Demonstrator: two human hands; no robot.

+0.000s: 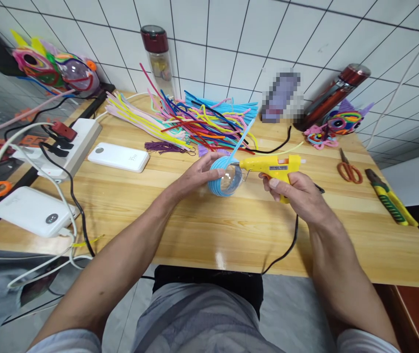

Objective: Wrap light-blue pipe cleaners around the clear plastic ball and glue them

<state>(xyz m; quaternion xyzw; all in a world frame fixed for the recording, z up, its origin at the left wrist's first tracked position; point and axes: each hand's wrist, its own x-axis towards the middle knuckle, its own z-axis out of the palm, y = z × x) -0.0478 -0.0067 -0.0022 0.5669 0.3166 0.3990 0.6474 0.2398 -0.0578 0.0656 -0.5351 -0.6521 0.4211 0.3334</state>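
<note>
My left hand (209, 170) is wrapped round a clear plastic cup-like piece (234, 180) near the middle of the table. Light blue pipe cleaner (214, 186) is coiled round its outside, and one loose end (244, 137) sticks up to the right. In my right hand (297, 191) is a yellow hot glue gun (281, 165), gripped by its handle. The gun's nozzle points left and reaches the rim of the clear piece; whether it touches cannot be made out. A black cord (290, 250) hangs from the gun over the front edge.
Behind my hands lies a pile of coloured pipe cleaners (202, 117). Scissors (349, 169) and pliers (391, 198) are on the right. White power banks (118, 157), a power strip (79, 147) and tangled cables are on the left. A glass bottle (160, 59) and red thermos (336, 93) stand behind.
</note>
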